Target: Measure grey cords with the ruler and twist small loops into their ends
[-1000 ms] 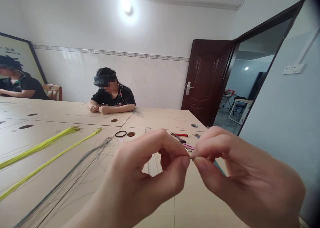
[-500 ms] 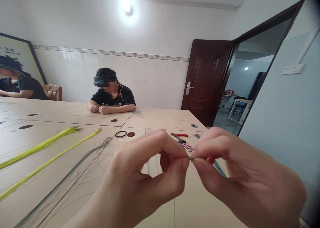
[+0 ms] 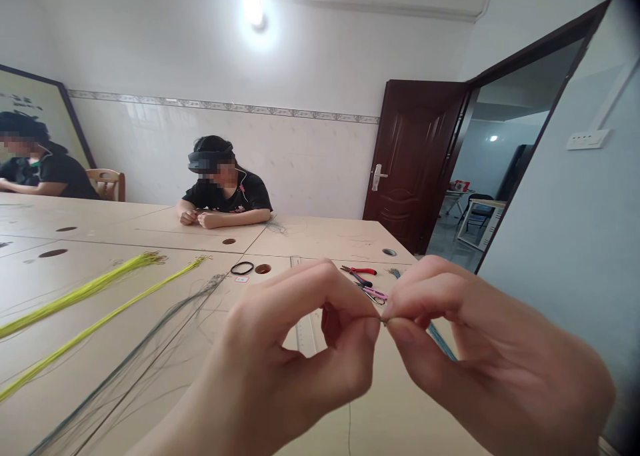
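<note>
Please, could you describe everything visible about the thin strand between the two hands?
The thin strand looks dark; its material is unclear. Only a tiny piece shows, in the narrow gap between the left hand and right hand. Each pinches it between thumb and forefinger, above the table. How far it runs cannot be told.

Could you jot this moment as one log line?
left hand: pinching | right hand: pinching | between fingertips: thin strand | on table: ruler, pliers

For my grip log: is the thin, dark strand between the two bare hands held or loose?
Held: the thin, dark strand shows between the left hand and the right hand, both pinched at it.
</note>
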Available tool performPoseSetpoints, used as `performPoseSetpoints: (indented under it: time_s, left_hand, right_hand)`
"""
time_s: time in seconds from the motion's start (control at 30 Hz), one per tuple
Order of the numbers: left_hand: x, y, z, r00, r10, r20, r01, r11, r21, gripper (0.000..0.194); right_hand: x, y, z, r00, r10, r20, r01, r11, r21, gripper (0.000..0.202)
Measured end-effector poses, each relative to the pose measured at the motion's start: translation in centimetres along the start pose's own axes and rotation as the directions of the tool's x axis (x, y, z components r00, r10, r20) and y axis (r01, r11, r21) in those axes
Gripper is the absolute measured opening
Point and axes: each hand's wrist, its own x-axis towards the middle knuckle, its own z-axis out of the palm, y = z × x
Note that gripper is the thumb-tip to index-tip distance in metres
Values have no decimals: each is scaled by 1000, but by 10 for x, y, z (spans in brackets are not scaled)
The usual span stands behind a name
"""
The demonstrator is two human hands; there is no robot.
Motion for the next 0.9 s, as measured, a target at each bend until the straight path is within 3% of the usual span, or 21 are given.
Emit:
performPoseSetpoints:
  time_s: [0.17, 0.3, 0.43, 0.57, 0.9]
  left_hand:
    - [2, 3, 1, 998, 4, -57, -5, 1000, -14, 17]
    - [1, 3, -4, 995, -78, -58, 70, 990, -126, 17]
    - [1, 1, -8, 985, -173, 26, 174, 955, -241, 16]
    - [3, -1, -5, 976, -178, 129, 209, 933, -292, 16]
    - [-3, -4, -2, 933, -178, 312, 275, 913, -303, 16]
  right_hand:
    - [-2, 1, 0, 999, 23, -31, -24, 998, -54, 12]
    - [0, 8, 3, 998, -10, -60, 3, 993, -119, 8]
    - [0, 10, 3, 993, -106, -56, 103, 993, -49, 17]
    - [0, 10, -2, 981, -195, -18, 193, 979, -70, 17]
    - [0, -1, -2, 996, -82, -30, 83, 996, 28, 15]
